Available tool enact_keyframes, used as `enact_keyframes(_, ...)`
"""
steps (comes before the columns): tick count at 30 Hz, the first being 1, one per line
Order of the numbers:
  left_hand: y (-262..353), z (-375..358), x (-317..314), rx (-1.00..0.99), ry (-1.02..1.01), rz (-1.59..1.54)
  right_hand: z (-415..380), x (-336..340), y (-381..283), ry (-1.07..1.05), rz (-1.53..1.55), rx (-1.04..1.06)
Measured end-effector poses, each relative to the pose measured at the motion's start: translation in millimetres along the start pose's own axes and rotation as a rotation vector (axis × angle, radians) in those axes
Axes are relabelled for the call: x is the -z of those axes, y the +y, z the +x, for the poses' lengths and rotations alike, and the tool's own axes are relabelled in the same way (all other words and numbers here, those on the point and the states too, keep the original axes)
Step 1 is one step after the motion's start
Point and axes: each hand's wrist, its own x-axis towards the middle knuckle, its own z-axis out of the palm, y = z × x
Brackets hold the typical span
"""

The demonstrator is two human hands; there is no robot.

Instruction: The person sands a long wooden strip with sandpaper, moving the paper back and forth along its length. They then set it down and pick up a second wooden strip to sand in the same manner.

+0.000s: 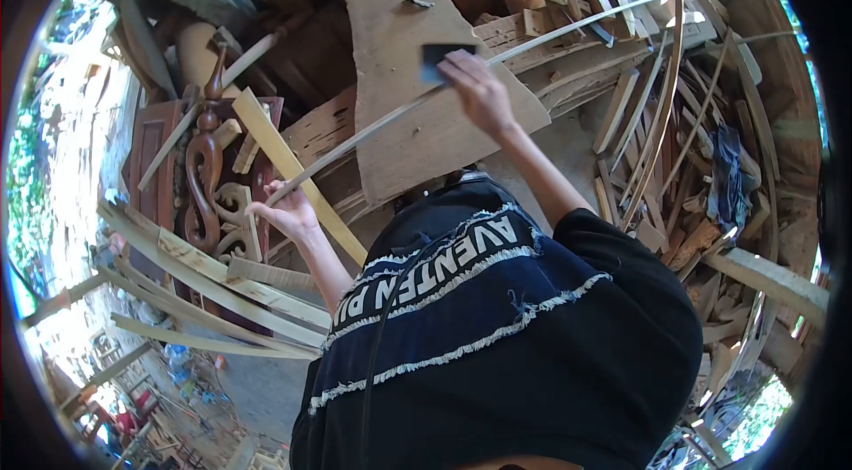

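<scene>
A long thin wooden strip (pixel 364 134) runs diagonally over a wide, pale wooden slab (pixel 404 35). Its lower left end rests in my left hand (pixel 293 214), between the thumb and fingers. My right hand (pixel 481 95) grips a dark, flat, sheet-like piece (pixel 435 63) beside the strip, above the slab. The fingers of this hand lie over the edge of the dark piece, and its underside is hidden. Beyond my right hand the strip reaches up to the right.
Scrap wood (pixel 621 106) is piled at the right. Curved planks (pixel 213 279) jut in from the left, near a carved brown wooden piece (pixel 202 181). A yellowish board (pixel 293 173) leans beside the slab. A small dark shaving (pixel 419 2) lies on the slab.
</scene>
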Motion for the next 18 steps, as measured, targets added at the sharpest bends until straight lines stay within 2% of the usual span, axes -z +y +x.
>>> enact_keyframes(1,-7,-7,-18,-0.086,0.06,0.115,-2,7,13,0.061,-0.078,-0.075)
enact_keyframes(4,-6,-7,-34,-0.082,0.108,0.295,-14,4,7,0.164,-0.19,-0.204)
enact_keyframes(5,-10,-12,-55,-0.125,0.232,0.321,-15,2,-10,0.121,-0.115,-0.178)
enact_keyframes(9,-9,-3,-54,-0.107,0.278,0.303,-17,6,-72,-0.129,0.16,0.06)
enact_keyframes(12,-11,-3,-58,-0.113,0.317,0.285,-27,19,-33,-0.102,0.069,0.071)
enact_keyframes(16,-11,-4,-51,-0.099,0.34,0.244,-34,48,58,0.151,-0.147,-0.222)
enact_keyframes(18,-9,-2,-44,-0.077,0.326,0.222,-35,47,78,0.254,-0.282,-0.36)
